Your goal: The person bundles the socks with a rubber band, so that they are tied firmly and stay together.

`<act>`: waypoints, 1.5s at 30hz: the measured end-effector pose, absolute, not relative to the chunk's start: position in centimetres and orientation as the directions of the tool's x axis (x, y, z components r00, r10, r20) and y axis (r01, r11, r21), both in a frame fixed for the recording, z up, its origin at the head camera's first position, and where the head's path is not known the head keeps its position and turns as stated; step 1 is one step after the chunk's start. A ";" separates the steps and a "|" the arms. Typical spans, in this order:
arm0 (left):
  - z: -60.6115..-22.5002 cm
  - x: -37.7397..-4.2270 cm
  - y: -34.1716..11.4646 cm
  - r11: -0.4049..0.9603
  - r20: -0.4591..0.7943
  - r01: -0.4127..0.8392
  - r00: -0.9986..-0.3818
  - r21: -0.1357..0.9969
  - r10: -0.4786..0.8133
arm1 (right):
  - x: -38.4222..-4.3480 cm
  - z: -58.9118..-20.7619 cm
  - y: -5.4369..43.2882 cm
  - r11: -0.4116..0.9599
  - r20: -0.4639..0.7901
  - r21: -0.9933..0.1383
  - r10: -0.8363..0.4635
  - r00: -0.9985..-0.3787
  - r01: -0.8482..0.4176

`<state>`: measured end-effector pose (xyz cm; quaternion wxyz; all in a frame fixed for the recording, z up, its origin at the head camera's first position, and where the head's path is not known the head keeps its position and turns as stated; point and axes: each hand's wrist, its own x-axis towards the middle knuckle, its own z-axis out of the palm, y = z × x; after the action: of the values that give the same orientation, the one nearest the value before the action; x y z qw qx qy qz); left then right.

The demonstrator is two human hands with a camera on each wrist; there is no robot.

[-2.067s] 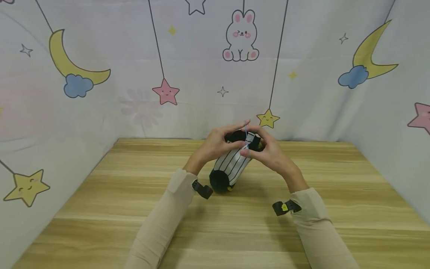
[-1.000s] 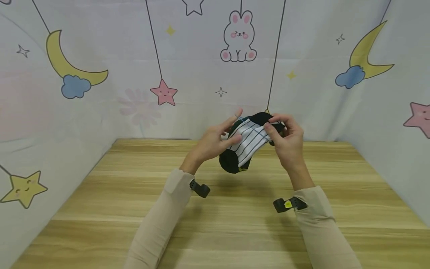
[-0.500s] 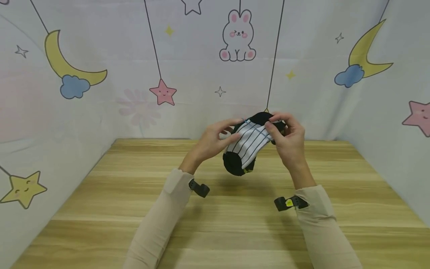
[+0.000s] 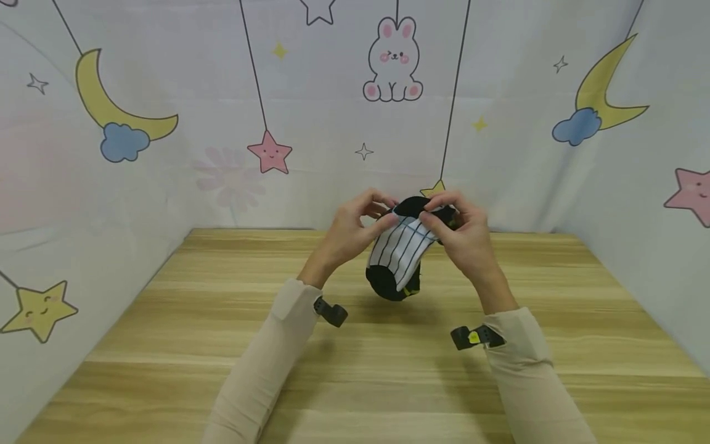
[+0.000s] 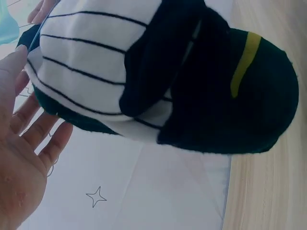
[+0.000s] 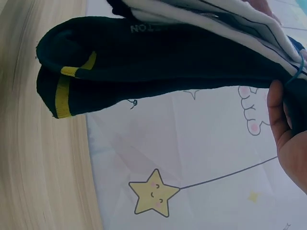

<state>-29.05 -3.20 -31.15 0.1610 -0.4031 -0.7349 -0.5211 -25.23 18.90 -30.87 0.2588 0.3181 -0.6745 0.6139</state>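
A bundle of socks point(image 4: 395, 253) hangs tilted between both hands, toes down, just over the table. One sock is white with dark stripes point(image 5: 86, 55) and a black toe; dark green socks point(image 6: 163, 55) with yellow bands lie behind it. A thin blue rubber band point(image 6: 300, 66) runs round the bundle near its upper end. My left hand point(image 4: 350, 231) holds the bundle's left edge, thumb in front by the band, fingers partly hidden behind. With thumb and fingers, my right hand point(image 4: 466, 237) pinches the dark upper end. The left wrist view shows the left fingertips along the edge.
The wood-grain table point(image 4: 222, 333) spreads under both forearms. Behind and beside it hangs a white cloth point(image 4: 322, 111) printed with stars, moons and a rabbit. Each wrist wears a black strap camera, the left one point(image 4: 331, 311) and the right one point(image 4: 468, 337).
The socks were lifted from near the table and turned. The left hand, earlier stretching the rubber band, now has its fingers closer at the bundle's edge; the right hand has lowered slightly leftward.
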 end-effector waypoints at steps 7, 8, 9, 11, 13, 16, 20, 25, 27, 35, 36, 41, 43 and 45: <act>-31.1 -28.5 -3.3 0.160 0.617 0.738 -0.645 0.656 0.451 | -24.9 -30.7 18.4 0.093 0.725 -0.646 -0.238 -0.646 -0.758; -31.1 -28.4 -3.3 0.162 0.607 0.733 -0.648 0.661 0.459 | -24.9 -30.7 18.3 0.093 0.724 -0.643 -0.248 -0.644 -0.760; -31.1 -28.4 -3.3 0.158 0.601 0.731 -0.648 0.664 0.469 | -24.9 -30.6 18.3 0.092 0.721 -0.644 -0.257 -0.643 -0.759; -31.1 -28.4 -3.2 0.147 0.596 0.736 -0.635 0.661 0.492 | -24.8 -30.6 18.3 0.092 0.715 -0.647 -0.272 -0.644 -0.757; -31.1 -28.3 -3.2 0.130 0.597 0.744 -0.616 0.655 0.514 | -24.8 -30.7 18.4 0.100 0.709 -0.647 -0.285 -0.645 -0.756; -31.0 -28.4 -3.1 0.113 0.607 0.760 -0.590 0.640 0.533 | -24.8 -30.7 18.4 0.118 0.706 -0.638 -0.305 -0.639 -0.761; -30.9 -28.4 -3.0 0.116 0.625 0.777 -0.577 0.619 0.526 | -24.9 -30.8 18.3 0.140 0.699 -0.637 -0.310 -0.644 -0.758; -30.7 -28.5 -3.2 0.139 0.643 0.787 -0.580 0.602 0.500 | -24.7 -30.8 18.5 0.169 0.662 -0.664 -0.320 -0.678 -0.728; -30.6 -28.5 -3.2 0.153 0.647 0.783 -0.592 0.603 0.480 | -24.6 -30.6 18.6 0.201 0.658 -0.659 -0.311 -0.685 -0.725; -30.4 -28.9 -3.6 0.159 0.701 0.784 -0.611 0.600 0.368 | -24.7 -30.3 18.5 0.374 0.799 -0.472 -0.200 -0.567 -0.798; -30.4 -28.9 -3.6 0.158 0.709 0.785 -0.611 0.599 0.351 | -24.7 -30.3 18.4 0.386 0.818 -0.445 -0.193 -0.542 -0.808; -30.3 -29.0 -3.9 0.149 0.740 0.787 -0.614 0.598 0.274 | -24.8 -30.2 17.9 0.414 0.871 -0.362 -0.169 -0.461 -0.835; -30.2 -29.0 -4.0 0.143 0.747 0.789 -0.612 0.597 0.260 | -24.8 -30.3 17.7 0.415 0.875 -0.349 -0.177 -0.451 -0.840; -30.2 -28.9 -4.1 0.138 0.754 0.793 -0.607 0.593 0.252 | -24.9 -30.4 17.5 0.414 0.872 -0.342 -0.195 -0.449 -0.844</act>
<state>-28.94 -4.11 -30.21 0.2485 -0.3670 -0.7121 -0.5445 -24.91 17.55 -30.38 0.3918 0.3490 -0.7438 0.4140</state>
